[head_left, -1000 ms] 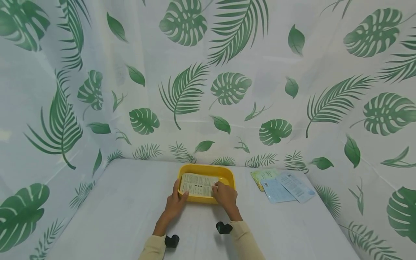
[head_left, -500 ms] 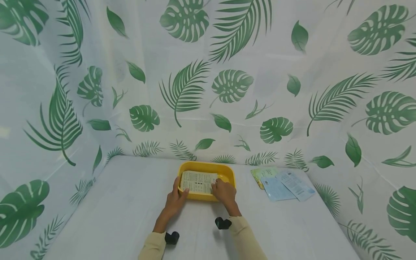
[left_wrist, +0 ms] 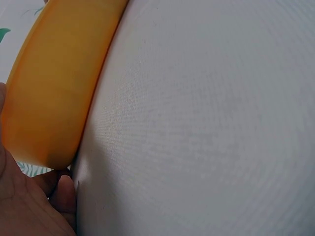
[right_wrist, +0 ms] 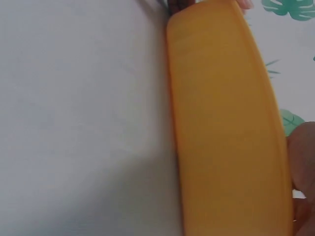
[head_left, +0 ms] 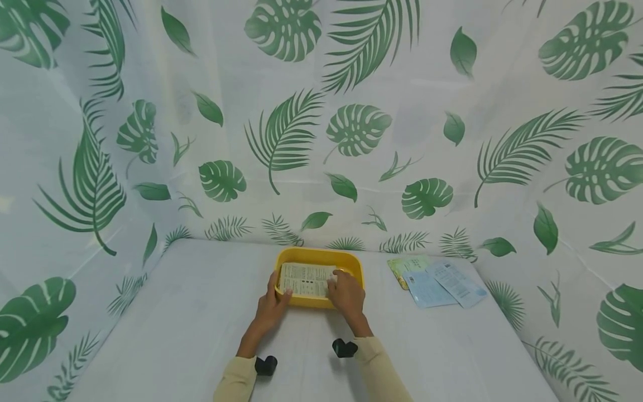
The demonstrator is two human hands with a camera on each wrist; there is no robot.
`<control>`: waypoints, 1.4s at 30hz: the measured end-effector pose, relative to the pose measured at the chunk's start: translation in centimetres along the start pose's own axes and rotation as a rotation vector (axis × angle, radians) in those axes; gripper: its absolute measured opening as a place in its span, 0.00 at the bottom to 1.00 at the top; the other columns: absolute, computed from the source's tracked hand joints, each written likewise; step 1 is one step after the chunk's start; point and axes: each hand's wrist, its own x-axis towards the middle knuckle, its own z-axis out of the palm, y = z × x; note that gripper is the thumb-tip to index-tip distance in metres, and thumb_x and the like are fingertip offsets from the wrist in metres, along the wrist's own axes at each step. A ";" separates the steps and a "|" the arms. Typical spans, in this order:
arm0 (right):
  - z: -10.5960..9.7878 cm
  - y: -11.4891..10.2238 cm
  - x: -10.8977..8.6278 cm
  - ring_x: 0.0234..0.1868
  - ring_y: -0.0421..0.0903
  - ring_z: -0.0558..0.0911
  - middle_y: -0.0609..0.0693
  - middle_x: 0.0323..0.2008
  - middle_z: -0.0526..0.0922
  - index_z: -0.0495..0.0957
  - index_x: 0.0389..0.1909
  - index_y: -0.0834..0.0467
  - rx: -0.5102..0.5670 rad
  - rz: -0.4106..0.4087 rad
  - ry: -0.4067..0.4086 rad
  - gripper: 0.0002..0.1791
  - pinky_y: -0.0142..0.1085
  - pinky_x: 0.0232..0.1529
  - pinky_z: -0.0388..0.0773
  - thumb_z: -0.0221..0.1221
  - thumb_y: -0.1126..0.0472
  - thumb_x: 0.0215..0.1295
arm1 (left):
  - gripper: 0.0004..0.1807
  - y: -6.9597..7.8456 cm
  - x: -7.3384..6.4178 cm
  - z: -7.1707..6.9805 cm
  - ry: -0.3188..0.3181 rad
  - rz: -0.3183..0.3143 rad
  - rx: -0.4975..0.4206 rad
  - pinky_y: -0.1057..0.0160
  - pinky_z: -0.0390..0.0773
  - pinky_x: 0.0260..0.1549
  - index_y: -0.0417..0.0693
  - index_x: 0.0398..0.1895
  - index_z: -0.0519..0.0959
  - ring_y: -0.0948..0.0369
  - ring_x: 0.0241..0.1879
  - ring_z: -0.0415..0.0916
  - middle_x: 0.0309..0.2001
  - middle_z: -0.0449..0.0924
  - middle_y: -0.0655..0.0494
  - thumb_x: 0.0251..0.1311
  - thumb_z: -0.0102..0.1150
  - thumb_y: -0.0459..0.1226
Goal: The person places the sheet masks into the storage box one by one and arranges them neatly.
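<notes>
A yellow plastic tray (head_left: 346, 258) stands on the white-covered table. Inside, toward its left, lies a flat cream sachet (head_left: 303, 273) covered in small dark print. My left hand (head_left: 270, 309) grips the tray's front left corner, thumb over the rim and fingers along the outer side. In the left wrist view its fingers reach beneath the tray wall (left_wrist: 64, 83). My right hand (head_left: 348, 295) is over the tray's front right part, its thumb and curled forefinger pinching the sachet's right edge. The right wrist view shows mostly the tray's outer wall (right_wrist: 221, 113), with that hand above the rim.
Right of the tray, two pale blue sachets (head_left: 429, 290) overlap a green and yellow one (head_left: 399, 269) on the table (head_left: 201, 324). A white curtain (head_left: 301, 128) with green leaf prints surrounds the table's back and sides. Black wrist cameras (head_left: 266, 365) sit by both sleeves.
My right forefinger has risen slightly at the sachet's right edge. The left hand keeps its grip, and the tray has stayed put; the whole view has shifted slightly upward.
</notes>
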 end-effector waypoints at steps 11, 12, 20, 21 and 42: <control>-0.1 3.4 -0.4 0.37 0.48 0.80 0.57 0.39 0.80 0.80 0.42 0.63 0.503 -0.162 0.550 0.07 0.36 0.35 0.78 0.55 0.64 0.71 | 0.40 0.0 0.0 0.0 -0.012 0.005 0.025 0.38 0.63 0.63 0.46 0.77 0.42 0.34 0.66 0.63 0.70 0.60 0.29 0.72 0.48 0.51; -0.4 4.0 -0.4 0.36 0.48 0.79 0.58 0.39 0.80 0.79 0.42 0.63 0.521 -0.133 0.575 0.08 0.34 0.35 0.77 0.54 0.64 0.71 | 0.40 0.0 0.0 0.0 -0.012 0.007 0.031 0.38 0.63 0.63 0.46 0.77 0.42 0.34 0.66 0.63 0.69 0.60 0.28 0.72 0.48 0.51; -2.2 10.0 -0.4 0.35 0.55 0.78 0.62 0.37 0.80 0.79 0.44 0.67 0.474 0.223 0.595 0.10 0.42 0.38 0.71 0.52 0.65 0.70 | 0.41 0.0 0.3 -0.4 -0.010 -0.007 0.020 0.38 0.62 0.64 0.46 0.77 0.42 0.34 0.67 0.61 0.70 0.58 0.29 0.72 0.47 0.51; -2.3 11.0 -0.6 0.36 0.57 0.79 0.63 0.38 0.80 0.79 0.44 0.67 0.457 0.267 0.586 0.11 0.45 0.39 0.71 0.52 0.65 0.70 | 0.41 0.0 0.3 -0.4 -0.011 -0.011 0.019 0.38 0.62 0.64 0.46 0.77 0.42 0.34 0.67 0.62 0.70 0.59 0.29 0.72 0.47 0.51; -8.5 25.1 -2.2 0.12 0.27 0.75 0.34 0.15 0.74 0.51 0.69 0.69 0.690 0.710 0.294 0.30 0.24 0.22 0.71 0.43 0.58 0.73 | 0.41 -0.2 0.3 -0.1 -0.019 -0.037 -0.002 0.38 0.61 0.65 0.50 0.78 0.41 0.36 0.69 0.60 0.72 0.58 0.32 0.71 0.48 0.53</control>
